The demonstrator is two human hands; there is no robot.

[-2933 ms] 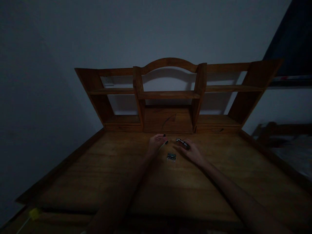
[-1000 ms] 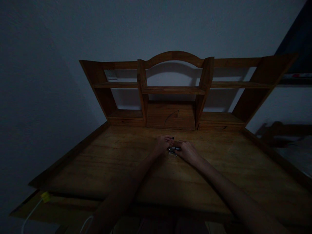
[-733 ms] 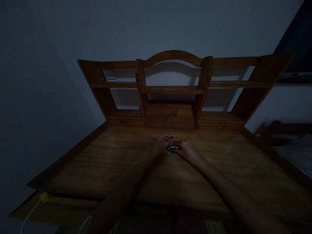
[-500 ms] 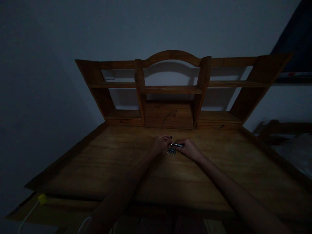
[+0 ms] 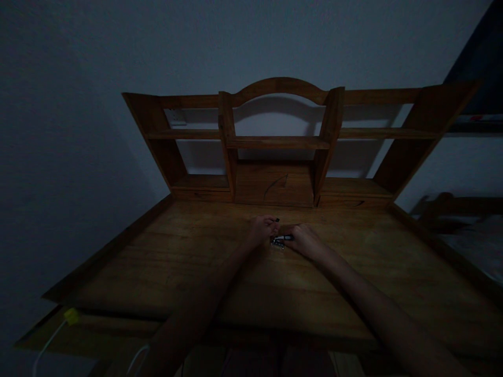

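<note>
My right hand [image 5: 303, 239] is closed on a slim dark pen-like tool [image 5: 286, 237] with a shiny tip that points left. Below that tip a small clear, shiny object [image 5: 277, 244] lies on the desk; its kind is too dim to make out. My left hand [image 5: 262, 229] is closed in a pinch on a small black piece [image 5: 277, 220], which sticks out past the fingertips on the right. The two hands are close together, with the tool's tip between them.
The wooden desk [image 5: 149, 262] has a wooden shelf unit [image 5: 275, 142] along its back edge. A yellow plug-like piece [image 5: 71, 316] on a white cable sits at the front left. A wall socket [image 5: 177, 117] shows through the left shelf opening.
The tool's tip has dropped slightly, down toward the small clear object. My left hand still pinches the black piece in nearly the same spot. The view has shifted a little.
</note>
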